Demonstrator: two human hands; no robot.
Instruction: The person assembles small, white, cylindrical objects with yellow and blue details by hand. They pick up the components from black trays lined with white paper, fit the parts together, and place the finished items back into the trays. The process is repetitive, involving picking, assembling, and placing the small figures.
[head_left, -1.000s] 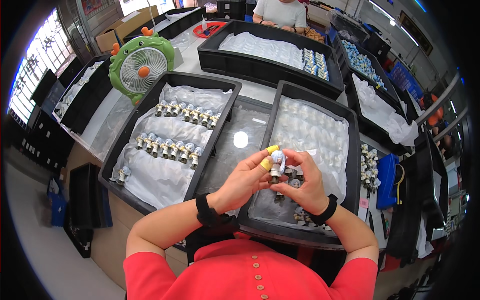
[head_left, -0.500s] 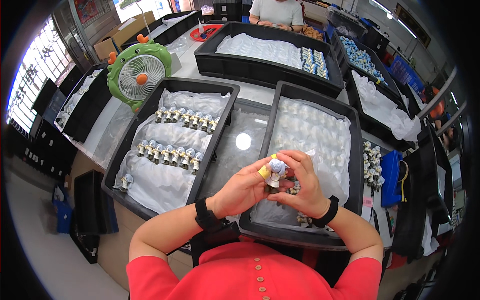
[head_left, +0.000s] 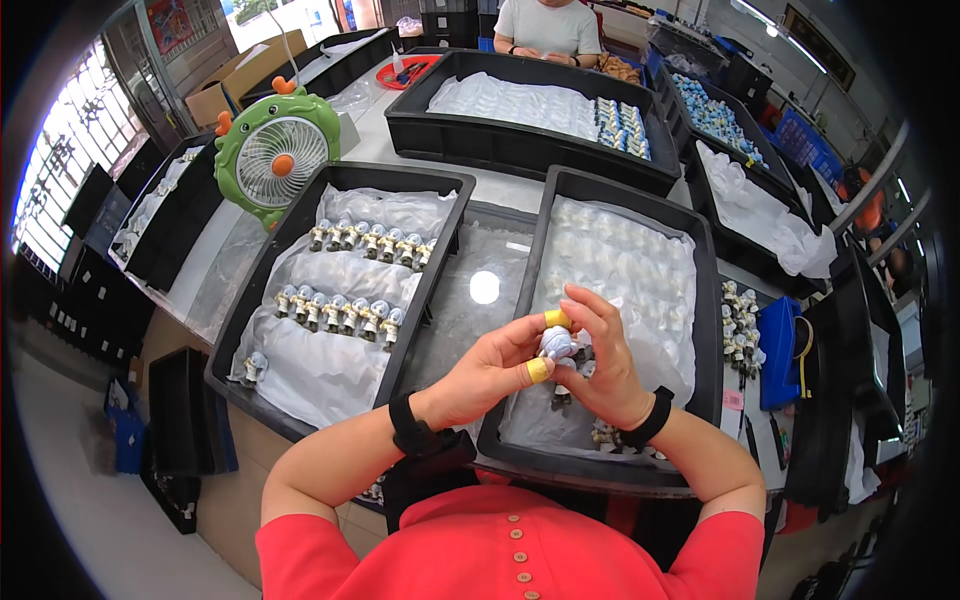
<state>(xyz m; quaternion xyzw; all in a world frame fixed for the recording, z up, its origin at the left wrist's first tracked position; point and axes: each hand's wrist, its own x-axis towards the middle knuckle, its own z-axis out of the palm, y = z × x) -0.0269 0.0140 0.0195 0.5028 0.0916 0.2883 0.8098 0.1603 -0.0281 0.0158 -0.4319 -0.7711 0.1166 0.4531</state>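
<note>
A small figurine [head_left: 557, 343] with a pale lavender-grey head is held up over the near part of the right tray [head_left: 712, 330]. My left hand [head_left: 490, 368] pinches its head between thumb and finger, both wrapped in yellow tape. My right hand [head_left: 608, 380] is curled at the figurine's other side, thumb and fingers against it, with the index finger raised. The figurine's lower part is partly hidden by my fingers. Beneath my hands, more figurines [head_left: 606, 437] lie on the tray's wrapping sheet.
The left tray [head_left: 447, 225] holds rows of similar figurines [head_left: 340, 312] on white sheeting. A green fan [head_left: 283, 165] stands behind it. A larger black tray [head_left: 530, 150] lies across the back, near a person [head_left: 548, 35]. At right are loose figurines [head_left: 741, 325] and a blue bin [head_left: 778, 355].
The figurine has turned and tipped, so its head now faces up more. My left thumb has shifted lower and my right index finger has lifted away.
</note>
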